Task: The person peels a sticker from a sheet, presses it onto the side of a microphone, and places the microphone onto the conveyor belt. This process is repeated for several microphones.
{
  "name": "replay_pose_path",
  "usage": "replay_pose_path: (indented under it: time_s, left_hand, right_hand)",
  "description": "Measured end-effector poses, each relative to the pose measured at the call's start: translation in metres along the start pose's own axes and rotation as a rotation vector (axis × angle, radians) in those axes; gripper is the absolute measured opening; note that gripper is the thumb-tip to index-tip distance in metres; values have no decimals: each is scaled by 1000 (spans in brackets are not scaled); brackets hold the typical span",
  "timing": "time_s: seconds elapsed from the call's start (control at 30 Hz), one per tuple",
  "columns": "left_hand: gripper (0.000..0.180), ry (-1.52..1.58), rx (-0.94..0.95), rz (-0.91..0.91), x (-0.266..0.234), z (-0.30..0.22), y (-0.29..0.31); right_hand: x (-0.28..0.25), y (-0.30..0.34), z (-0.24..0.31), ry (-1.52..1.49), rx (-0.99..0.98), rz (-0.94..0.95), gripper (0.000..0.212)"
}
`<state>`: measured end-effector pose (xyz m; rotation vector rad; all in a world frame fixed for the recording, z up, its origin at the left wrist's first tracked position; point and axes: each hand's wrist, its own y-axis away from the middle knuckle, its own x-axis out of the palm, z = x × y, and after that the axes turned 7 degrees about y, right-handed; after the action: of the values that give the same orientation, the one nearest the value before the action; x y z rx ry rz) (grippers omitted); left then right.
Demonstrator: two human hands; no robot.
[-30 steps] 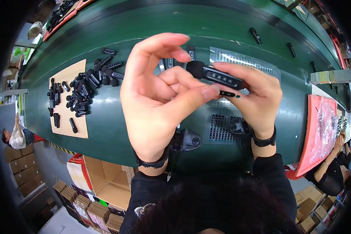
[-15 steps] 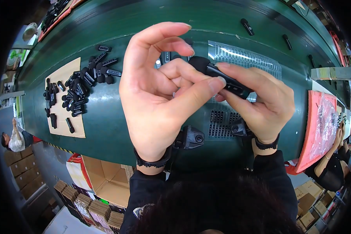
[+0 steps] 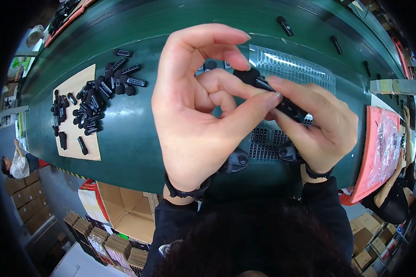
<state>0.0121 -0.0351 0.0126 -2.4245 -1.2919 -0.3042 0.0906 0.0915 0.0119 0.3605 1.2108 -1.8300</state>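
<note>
A small black clip-on microphone (image 3: 292, 110) with a round foam windscreen (image 3: 245, 75) is held above the green workbench, tilted. My right hand (image 3: 326, 121) grips its lower body between thumb and fingers. My left hand (image 3: 194, 111) pinches near the foam end, thumb tip pressed on the casing and index finger bent behind; its other fingers curl above. Whether a sticker lies under the left thumb is hidden. Under my hands lie a clear sheet of oval outlines (image 3: 293, 67) and a sheet of black labels (image 3: 262, 151).
Many similar microphones (image 3: 94, 99) pile up on and beside a cardboard sheet (image 3: 85, 150) at left. A few more (image 3: 285, 26) lie on the bench's far side. At right sits a pink foam tray (image 3: 367, 152) with plastic wrap. An open carton (image 3: 131, 217) stands below the near edge.
Both my hands have shifted slightly right with the microphone between them. The microphones on the far belt-like strip have moved a little leftward.
</note>
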Motion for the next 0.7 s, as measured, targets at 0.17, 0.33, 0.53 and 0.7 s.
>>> replay_pose_path:
  time_s: [0.17, 0.33, 0.53, 0.7]
  left_hand:
    - [37, -552, 46, 63, -13, 11, -8]
    - [18, -339, -180, 278, -20, 16, -14]
    - [9, -466, 88, 40, -5, 32, -12]
    - [6, -610, 144, -3, -1, 38, -15]
  right_hand:
    - [2, 0, -7, 61, 28, 84, 30]
    - [1, 0, -12, -335, 185, 14, 25]
    - [11, -2, -15, -406, 238, 45, 26]
    - [17, -2, -22, -170, 159, 51, 26]
